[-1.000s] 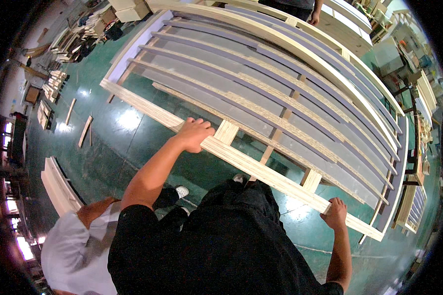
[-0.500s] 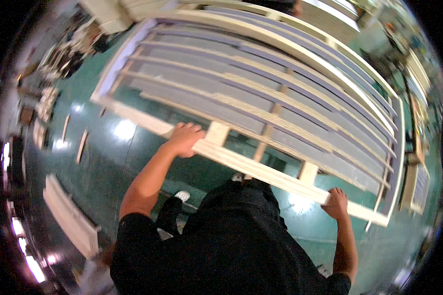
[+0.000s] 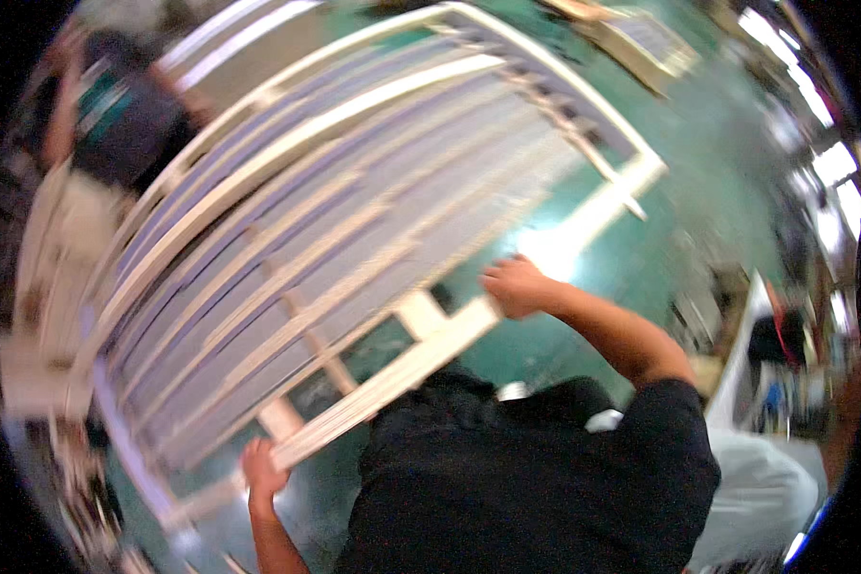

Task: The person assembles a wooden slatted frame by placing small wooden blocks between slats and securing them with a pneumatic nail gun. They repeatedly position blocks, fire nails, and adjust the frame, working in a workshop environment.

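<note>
A large wooden frame (image 3: pixel 378 397) with many slats spans the view, tilted so its right end points up and away. My left hand (image 3: pixel 263 469) is closed around its near rail towards the left end. My right hand (image 3: pixel 515 287) grips the same rail farther right, fingers wrapped over the top edge. Between them, short wooden blocks (image 3: pixel 419 316) join the rail to the slatted part. Grey sheet material (image 3: pixel 354 234) shows between the slats. The picture is smeared by motion, so fine details are hard to make out.
Beyond the frame's far left side stands a person in dark clothes (image 3: pixel 124 115). Someone in light clothing (image 3: pixel 751 488) is close by at the lower right. Pale wooden pieces (image 3: pixel 62 277) are stacked at left. Another wooden frame (image 3: pixel 646 43) lies on the green floor (image 3: pixel 679 215) at the upper right.
The frame and my view have turned relative to each other: the near rail sloped down to the right and now climbs to the right. Both hands keep their hold. The person beyond shows more.
</note>
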A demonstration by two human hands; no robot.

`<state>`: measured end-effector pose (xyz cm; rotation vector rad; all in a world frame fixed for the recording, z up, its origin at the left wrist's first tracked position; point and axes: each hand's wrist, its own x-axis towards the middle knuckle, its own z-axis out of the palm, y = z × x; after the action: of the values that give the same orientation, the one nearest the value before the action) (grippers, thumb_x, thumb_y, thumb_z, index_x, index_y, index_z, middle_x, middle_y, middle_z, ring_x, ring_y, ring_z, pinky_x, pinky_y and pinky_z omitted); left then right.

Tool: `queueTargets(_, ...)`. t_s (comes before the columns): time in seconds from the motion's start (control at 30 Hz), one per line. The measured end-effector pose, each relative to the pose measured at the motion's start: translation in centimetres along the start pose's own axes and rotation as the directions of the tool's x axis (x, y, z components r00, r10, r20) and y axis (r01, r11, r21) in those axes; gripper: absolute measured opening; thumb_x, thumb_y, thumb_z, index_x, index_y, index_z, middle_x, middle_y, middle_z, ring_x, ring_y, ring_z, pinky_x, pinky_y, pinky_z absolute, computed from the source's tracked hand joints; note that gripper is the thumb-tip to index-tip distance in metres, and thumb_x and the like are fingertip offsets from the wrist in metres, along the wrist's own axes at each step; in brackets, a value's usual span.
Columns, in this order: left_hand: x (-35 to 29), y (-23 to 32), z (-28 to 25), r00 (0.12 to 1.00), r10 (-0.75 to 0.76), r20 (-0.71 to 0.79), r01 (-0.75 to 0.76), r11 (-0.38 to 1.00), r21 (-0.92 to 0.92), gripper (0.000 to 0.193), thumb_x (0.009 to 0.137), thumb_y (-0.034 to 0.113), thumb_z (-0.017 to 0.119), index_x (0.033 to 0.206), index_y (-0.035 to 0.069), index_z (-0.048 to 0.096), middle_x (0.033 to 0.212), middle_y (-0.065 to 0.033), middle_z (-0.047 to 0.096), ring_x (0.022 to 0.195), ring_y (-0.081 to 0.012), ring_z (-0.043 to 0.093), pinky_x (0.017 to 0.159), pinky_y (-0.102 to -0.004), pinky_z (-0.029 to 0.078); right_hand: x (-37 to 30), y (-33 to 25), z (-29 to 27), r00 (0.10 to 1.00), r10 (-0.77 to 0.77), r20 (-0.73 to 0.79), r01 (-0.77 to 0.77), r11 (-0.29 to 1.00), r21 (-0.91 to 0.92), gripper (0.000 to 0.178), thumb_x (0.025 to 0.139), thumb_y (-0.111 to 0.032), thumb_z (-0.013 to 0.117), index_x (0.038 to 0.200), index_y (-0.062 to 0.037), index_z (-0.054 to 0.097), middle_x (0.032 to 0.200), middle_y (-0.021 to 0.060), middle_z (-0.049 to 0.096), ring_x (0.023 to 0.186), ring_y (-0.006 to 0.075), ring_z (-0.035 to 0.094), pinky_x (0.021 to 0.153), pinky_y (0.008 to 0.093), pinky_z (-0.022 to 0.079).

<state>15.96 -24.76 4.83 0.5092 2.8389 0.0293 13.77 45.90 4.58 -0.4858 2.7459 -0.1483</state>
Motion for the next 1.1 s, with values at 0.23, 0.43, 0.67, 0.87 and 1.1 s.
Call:
queueTargets(0.23, 0.5, 11.7, -0.8, 0.991, -0.016, 0.133, 0.012, 0.999, 0.030, 0.058, 0.063, 0.031, 0.086, 0.116, 0.019, 0.065, 0.117, -0.0072, 0.059, 0.119, -0.0335, 0.053, 0.096, -0.0511, 0.040, -12.5, 3.6, 2.9, 0.986, 0.112, -0.120, -0.110, 0.994, 0.022, 0.033, 0.068, -0.025, 0.077, 0.099, -0.0129, 0.070, 0.106, 0.0095, 0.067, 0.104, 0.0319, 0.064, 0.093, 0.0524, 0.044)
queueTargets(0.43, 4.8, 9.5, 0.2, 0.989, 0.039, 0.142, -0.031, 0.998, -0.058, 0.052, 0.066, 0.030, 0.085, 0.113, 0.022, 0.064, 0.114, -0.0045, 0.058, 0.118, -0.0298, 0.053, 0.093, -0.0516, 0.038, -12.0, 1.9, 1.1, 0.983, 0.130, -0.127, -0.131, 0.991, -0.006, 0.043, 0.063, -0.031, 0.082, 0.099, -0.0126, 0.068, 0.100, 0.0095, 0.066, 0.099, 0.0352, 0.064, 0.087, 0.0518, 0.047)
queueTargets(0.67, 4.6, 8.1, 2.4, 0.993, 0.072, 0.088, -0.065, 0.994, -0.084, 0.050, 0.067, 0.029, 0.083, 0.113, 0.019, 0.064, 0.115, -0.0069, 0.059, 0.117, -0.0311, 0.054, 0.092, -0.0520, 0.040, -11.0, 0.3, 3.5, 0.923, 0.311, -0.228, -0.356, 0.913, -0.200, 0.059, 0.073, -0.027, 0.077, 0.128, -0.0143, 0.063, 0.136, 0.0159, 0.055, 0.133, 0.0395, 0.046, 0.110, 0.0660, 0.031)
queueTargets(0.87, 6.3, 8.0, 2.7, 0.981, 0.192, -0.006, -0.192, 0.981, -0.028, 0.049, 0.069, 0.031, 0.081, 0.113, 0.016, 0.066, 0.113, -0.0085, 0.062, 0.113, -0.0325, 0.058, 0.090, -0.0527, 0.043, -15.2, -14.2, 7.1, 0.568, 0.596, -0.567, -0.628, 0.760, 0.169, 0.072, 0.067, -0.008, 0.078, 0.136, -0.0150, 0.059, 0.142, 0.0171, 0.052, 0.133, 0.0405, 0.048, 0.108, 0.0569, 0.039)
queueTargets(1.1, 9.9, -1.7, 4.1, 0.770, 0.620, -0.151, -0.633, 0.710, -0.309, 0.057, 0.080, 0.028, 0.080, 0.123, -0.004, 0.061, 0.111, -0.0190, 0.063, 0.105, -0.0355, 0.062, 0.096, -0.0443, 0.049, -19.7, -42.8, 27.5, 0.234, 0.971, 0.045, -0.510, 0.083, 0.856, 0.034, 0.091, -0.011, 0.062, 0.125, -0.0093, 0.063, 0.114, 0.0178, 0.069, 0.106, 0.0361, 0.067, 0.089, 0.0485, 0.053)
